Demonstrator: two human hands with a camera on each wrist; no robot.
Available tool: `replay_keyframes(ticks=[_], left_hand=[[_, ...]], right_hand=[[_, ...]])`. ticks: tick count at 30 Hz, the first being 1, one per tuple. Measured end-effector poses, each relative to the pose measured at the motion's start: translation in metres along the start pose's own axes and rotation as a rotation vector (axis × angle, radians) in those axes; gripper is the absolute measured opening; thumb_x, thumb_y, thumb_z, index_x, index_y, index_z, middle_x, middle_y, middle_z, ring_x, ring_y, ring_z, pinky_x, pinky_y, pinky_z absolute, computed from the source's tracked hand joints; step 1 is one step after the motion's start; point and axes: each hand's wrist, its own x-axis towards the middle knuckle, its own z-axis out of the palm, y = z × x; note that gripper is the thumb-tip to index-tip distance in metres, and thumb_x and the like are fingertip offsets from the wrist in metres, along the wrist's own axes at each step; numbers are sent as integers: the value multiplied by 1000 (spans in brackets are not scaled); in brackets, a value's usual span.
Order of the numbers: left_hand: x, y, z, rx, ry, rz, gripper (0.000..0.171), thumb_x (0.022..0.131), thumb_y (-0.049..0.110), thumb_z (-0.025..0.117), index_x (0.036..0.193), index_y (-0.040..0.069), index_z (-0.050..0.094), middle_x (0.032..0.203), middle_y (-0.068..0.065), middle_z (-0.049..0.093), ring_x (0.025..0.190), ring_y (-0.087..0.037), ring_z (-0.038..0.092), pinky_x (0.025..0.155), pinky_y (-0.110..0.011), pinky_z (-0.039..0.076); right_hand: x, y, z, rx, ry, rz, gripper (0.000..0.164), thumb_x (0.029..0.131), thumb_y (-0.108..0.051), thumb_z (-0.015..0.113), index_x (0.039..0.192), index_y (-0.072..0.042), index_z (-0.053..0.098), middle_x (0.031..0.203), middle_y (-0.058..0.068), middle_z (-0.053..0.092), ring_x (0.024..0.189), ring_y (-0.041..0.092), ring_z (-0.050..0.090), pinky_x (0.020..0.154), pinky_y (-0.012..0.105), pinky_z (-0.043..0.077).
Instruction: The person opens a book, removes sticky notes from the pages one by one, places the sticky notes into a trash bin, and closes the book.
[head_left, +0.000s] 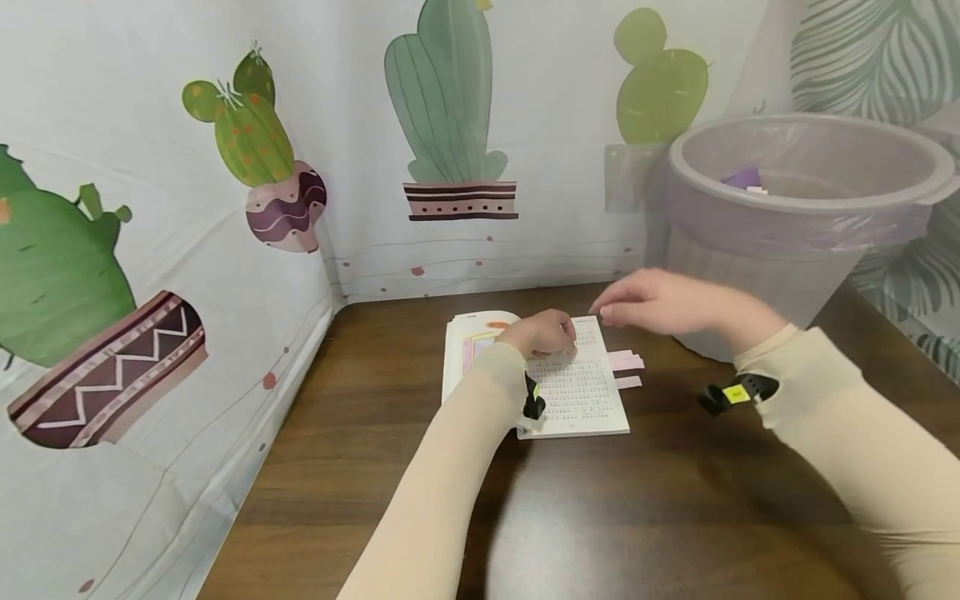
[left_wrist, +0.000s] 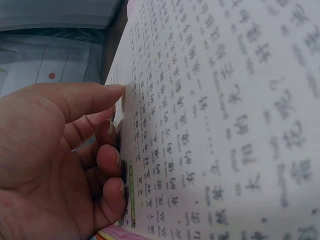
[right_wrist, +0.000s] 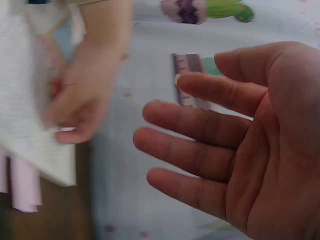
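An open book (head_left: 577, 392) with rows of printed characters lies on the table. My left hand (head_left: 542, 333) is over the upper part of its right-hand page, near the top edge. In the left wrist view the left hand (left_wrist: 65, 145) has curled fingers, with the thumb tip and fingertips right at the printed page (left_wrist: 210, 125). I cannot tell whether they pinch the paper. My right hand (head_left: 667, 304) is raised just beyond the book's upper right corner. In the right wrist view the right hand (right_wrist: 240, 135) holds nothing, its fingers spread and slightly bent.
Pink paper tabs (head_left: 627, 361) stick out from the book's right edge. A large lined bin (head_left: 787, 225) stands at the back right, with a purple item (head_left: 742, 177) inside. A cactus-print cloth (head_left: 562, 100) hangs behind the brown wooden table (head_left: 360, 467).
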Motion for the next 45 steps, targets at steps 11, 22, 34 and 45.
replay_keyframes(ticks=[11, 22, 34, 45], left_hand=[[3, 2, -2, 8, -1, -22, 14, 93, 22, 74, 101, 16, 64, 81, 2, 52, 55, -11, 39, 54, -27, 37], [6, 3, -1, 10, -2, -5, 14, 92, 20, 75, 98, 16, 63, 78, 3, 51, 57, -11, 41, 52, -27, 36], [6, 3, 0, 13, -3, -18, 14, 92, 21, 75, 99, 16, 64, 78, 3, 50, 56, -11, 40, 53, -27, 36], [3, 2, 1, 9, -12, -26, 13, 93, 23, 72, 99, 16, 63, 78, 4, 51, 54, -10, 37, 52, -26, 34]], right_hand=[[-5, 26, 77, -18, -94, 157, 39, 103, -16, 48, 136, -4, 64, 135, 18, 67, 124, 34, 62, 107, 57, 47], [-12, 26, 105, -45, -66, 214, 42, 103, -22, 51, 138, -1, 62, 139, 21, 64, 132, 40, 59, 110, 59, 45], [-14, 27, 108, 90, -19, 252, 42, 105, -27, 51, 137, -1, 62, 137, 22, 65, 127, 39, 62, 106, 59, 48], [-19, 36, 103, 353, 58, 200, 39, 106, -20, 52, 134, 4, 63, 136, 24, 65, 124, 35, 64, 103, 50, 53]])
